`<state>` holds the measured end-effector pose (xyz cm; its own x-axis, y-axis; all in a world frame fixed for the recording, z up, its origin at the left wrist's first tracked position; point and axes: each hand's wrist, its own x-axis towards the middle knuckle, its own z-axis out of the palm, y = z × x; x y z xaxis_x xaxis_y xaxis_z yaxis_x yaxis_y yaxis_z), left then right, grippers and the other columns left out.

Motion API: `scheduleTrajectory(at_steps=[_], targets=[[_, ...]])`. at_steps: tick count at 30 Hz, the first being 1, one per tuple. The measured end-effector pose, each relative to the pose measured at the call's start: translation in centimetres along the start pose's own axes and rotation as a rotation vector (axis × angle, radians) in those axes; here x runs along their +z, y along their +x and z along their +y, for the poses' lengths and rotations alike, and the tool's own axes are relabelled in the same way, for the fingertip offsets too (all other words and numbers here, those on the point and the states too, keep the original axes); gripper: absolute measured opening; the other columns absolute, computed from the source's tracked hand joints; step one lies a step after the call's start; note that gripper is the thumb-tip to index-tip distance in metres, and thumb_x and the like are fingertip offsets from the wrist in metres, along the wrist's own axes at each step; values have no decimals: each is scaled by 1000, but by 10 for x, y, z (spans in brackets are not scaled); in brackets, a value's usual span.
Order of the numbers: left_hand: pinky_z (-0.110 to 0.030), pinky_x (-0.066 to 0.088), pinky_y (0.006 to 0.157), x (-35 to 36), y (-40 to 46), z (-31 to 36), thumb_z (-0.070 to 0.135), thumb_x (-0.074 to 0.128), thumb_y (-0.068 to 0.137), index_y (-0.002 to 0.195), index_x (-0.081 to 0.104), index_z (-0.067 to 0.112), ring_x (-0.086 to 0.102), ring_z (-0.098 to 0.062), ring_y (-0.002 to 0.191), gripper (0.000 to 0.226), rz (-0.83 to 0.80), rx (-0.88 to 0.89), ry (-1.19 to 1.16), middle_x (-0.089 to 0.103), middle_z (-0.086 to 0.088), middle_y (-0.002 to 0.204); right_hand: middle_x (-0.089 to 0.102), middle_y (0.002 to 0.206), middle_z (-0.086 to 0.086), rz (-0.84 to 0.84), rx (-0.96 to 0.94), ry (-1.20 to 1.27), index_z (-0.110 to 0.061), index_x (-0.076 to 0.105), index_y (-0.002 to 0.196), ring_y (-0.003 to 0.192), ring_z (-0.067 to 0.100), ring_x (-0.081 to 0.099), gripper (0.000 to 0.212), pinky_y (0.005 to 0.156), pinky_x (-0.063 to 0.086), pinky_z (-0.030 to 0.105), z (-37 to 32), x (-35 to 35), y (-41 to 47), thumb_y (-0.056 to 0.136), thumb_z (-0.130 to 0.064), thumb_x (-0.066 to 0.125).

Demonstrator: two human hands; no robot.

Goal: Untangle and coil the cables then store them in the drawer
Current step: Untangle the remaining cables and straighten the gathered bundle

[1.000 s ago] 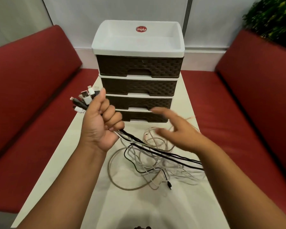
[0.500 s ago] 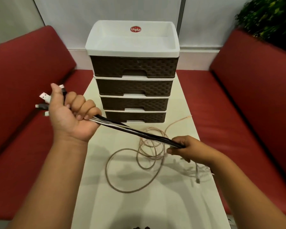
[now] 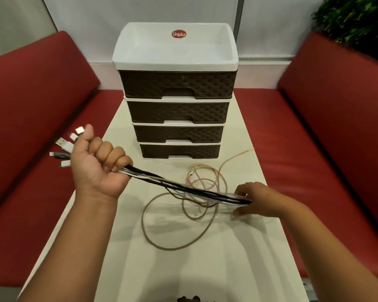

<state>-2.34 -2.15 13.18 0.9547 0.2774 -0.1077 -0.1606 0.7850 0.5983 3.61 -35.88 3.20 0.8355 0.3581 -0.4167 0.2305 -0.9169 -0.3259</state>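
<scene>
Head view, so everything is being seen from above: the untangling step looks like what's being worked on right now, coiling not started yet. A bundle of cables [image 3: 183, 188] is being stretched tight over the table [image 3: 122, 247], running from about 9 o'clock to 3 o'clock. At the 9 o'clock end it's being gripped in a fist by the left hand [image 3: 96, 168], raised, knuckles up, with the plugs [image 3: 68, 147] sticking out past the thumb. At the 3 o'clock end it's being pinched by the right hand [image 3: 255, 199], held low near the tabletop, fingers curled round the strands. A pinkish cable [image 3: 205, 184] is lying loose in loops underneath. Next move is probably being set up: strands pulled straight, then wound. The drawer unit [image 3: 175, 110] at 12 o'clock is being left closed for now.
</scene>
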Motion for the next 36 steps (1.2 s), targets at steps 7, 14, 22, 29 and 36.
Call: scheduleTrajectory(at_steps=[7,14,22,29,36], targets=[[-18,13,35,19,-14,-35,21,51,90,42,23,22,14,-7,31,56,59,-39,18,15,5,36,51,141,-10,79,-458,203,-31,40,141,127,8,46,80,105,39,28,-142,-22,-23,74,-58,73],[-18,11,36,22,-20,-36,24,49,94,46,21,23,12,-7,31,56,28,-93,52,15,7,36,55,78,-1,15,-553,469,-23,54,92,69,11,49,13,65,40,31,-170,-9,-17,96,-35,56],[-18,14,34,4,-9,-18,24,50,94,46,22,22,13,-8,32,56,135,-65,16,15,6,38,50,70,-12,-47,-421,500,-26,56,84,58,2,45,17,59,40,23,-118,5,-4,97,-37,53],[-19,17,33,-12,-1,-11,25,50,94,44,23,21,14,-9,32,57,181,-40,-7,17,5,37,47,52,-16,-119,-216,609,-22,57,84,46,5,39,14,47,36,24,-70,10,-12,98,-23,54],[-18,15,32,-34,6,7,26,58,74,44,21,22,14,-10,30,48,177,-7,21,14,4,38,52,69,-1,-138,-30,449,-20,58,83,51,9,45,23,52,38,24,-33,8,-22,91,-5,43]])
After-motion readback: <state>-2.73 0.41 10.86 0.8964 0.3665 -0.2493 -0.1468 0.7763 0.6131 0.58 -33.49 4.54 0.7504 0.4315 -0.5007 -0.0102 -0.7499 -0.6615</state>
